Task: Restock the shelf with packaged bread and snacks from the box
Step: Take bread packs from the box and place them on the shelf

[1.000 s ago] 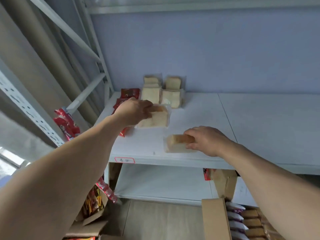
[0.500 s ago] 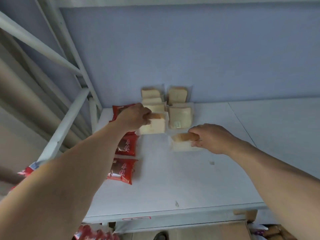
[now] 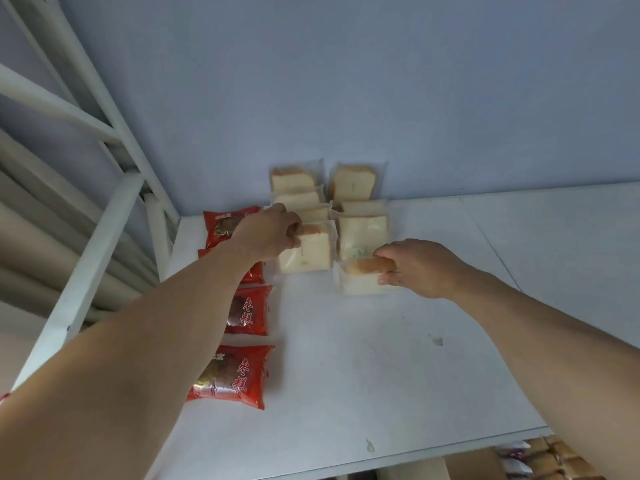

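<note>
My left hand (image 3: pixel 268 233) grips the top of a clear-wrapped bread pack (image 3: pixel 308 249) that stands at the front of the left bread row on the white shelf (image 3: pixel 398 358). My right hand (image 3: pixel 420 266) holds another bread pack (image 3: pixel 360 277) by its brown crust, set down at the front of the right row. Behind them several bread packs (image 3: pixel 358 183) stand in two rows against the blue wall. Red snack packets (image 3: pixel 233 375) lie in a line along the shelf's left side, partly hidden under my left forearm.
White shelf uprights and diagonal braces (image 3: pixel 100 233) rise at the left. The cardboard box (image 3: pixel 554 459) with more packaged goods peeks out below the shelf's front edge at bottom right. A shelf seam (image 3: pixel 485 237) runs to the right of the bread.
Both hands have carried their bread packs farther back, up against the two rows. My view has come closer and higher over the shelf, so the box has nearly dropped from sight.
</note>
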